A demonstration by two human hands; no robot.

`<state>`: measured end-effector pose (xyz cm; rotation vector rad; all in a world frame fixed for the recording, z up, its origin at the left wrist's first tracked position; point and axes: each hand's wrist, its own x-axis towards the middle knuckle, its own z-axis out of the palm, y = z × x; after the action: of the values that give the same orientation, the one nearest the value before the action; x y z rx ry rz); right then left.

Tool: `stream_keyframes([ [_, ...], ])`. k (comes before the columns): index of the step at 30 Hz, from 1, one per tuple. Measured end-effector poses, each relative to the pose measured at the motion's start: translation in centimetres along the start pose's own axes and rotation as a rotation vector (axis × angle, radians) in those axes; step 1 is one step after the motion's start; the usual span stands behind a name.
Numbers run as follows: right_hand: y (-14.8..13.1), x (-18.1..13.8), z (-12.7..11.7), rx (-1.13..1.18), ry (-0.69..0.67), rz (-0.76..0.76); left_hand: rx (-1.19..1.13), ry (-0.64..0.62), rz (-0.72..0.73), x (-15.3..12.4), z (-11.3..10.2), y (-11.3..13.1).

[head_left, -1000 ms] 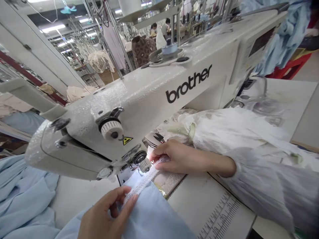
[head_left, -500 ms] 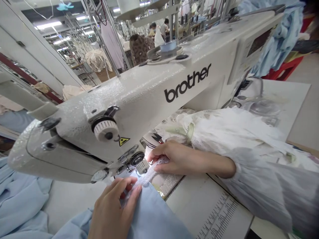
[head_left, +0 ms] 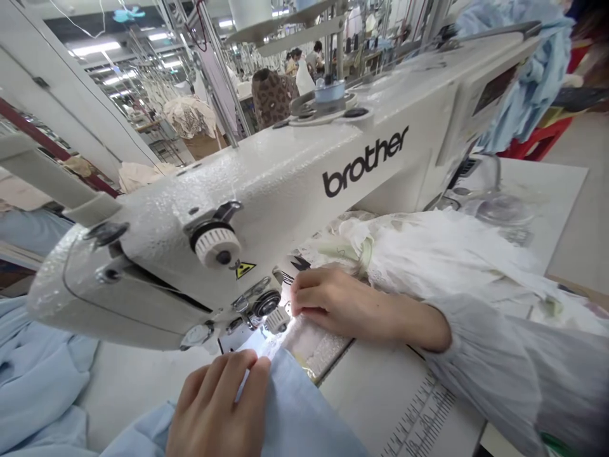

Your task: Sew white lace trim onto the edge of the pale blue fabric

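Under the head of a white sewing machine (head_left: 285, 184), light blue fabric (head_left: 304, 406) lies with a strip of white lace trim (head_left: 273, 344) along its edge. My left hand (head_left: 219, 403) is closed on the blue fabric just in front of the presser foot area, thumb against the bent fingers. My right hand (head_left: 342, 303) sits to the right of the needle area, fingers pinched at the far end of the lace; its fingertips partly hide what they grip. The needle is hidden behind the machine's parts.
White lacy garments (head_left: 442, 247) are heaped behind my right forearm. More blue fabric (head_left: 38, 381) is piled at left. Dark scissors or snips (head_left: 299, 262) show beyond my right hand. A printed ruler scale (head_left: 419, 422) marks the table. People work in the background.
My right hand's fingers have drawn together and lifted slightly, covering the lace they held more openly before. My left hand's thumb and fingers have closed up. The view has shifted a little.
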<state>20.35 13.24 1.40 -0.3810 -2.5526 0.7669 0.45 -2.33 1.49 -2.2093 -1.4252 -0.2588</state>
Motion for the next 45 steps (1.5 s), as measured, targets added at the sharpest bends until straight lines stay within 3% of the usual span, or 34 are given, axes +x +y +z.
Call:
stream_keyframes([
  [20,0.1,-0.5,0.0,-0.216,-0.073,-0.160,0.051,-0.071,-0.014,-1.0,0.2,-0.9],
  [31,-1.2,-1.0,-0.7,-0.251,-0.135,-0.236,0.075,-0.012,-0.094,-1.9,1.7,-2.7],
  [39,-1.0,-1.2,-0.6,-0.276,-0.161,-0.224,0.073,0.070,-0.092,-0.5,1.2,-2.3],
  [45,-1.4,-1.3,-0.8,-0.284,-0.181,-0.220,0.033,0.044,-0.105,-0.7,1.2,-2.3],
])
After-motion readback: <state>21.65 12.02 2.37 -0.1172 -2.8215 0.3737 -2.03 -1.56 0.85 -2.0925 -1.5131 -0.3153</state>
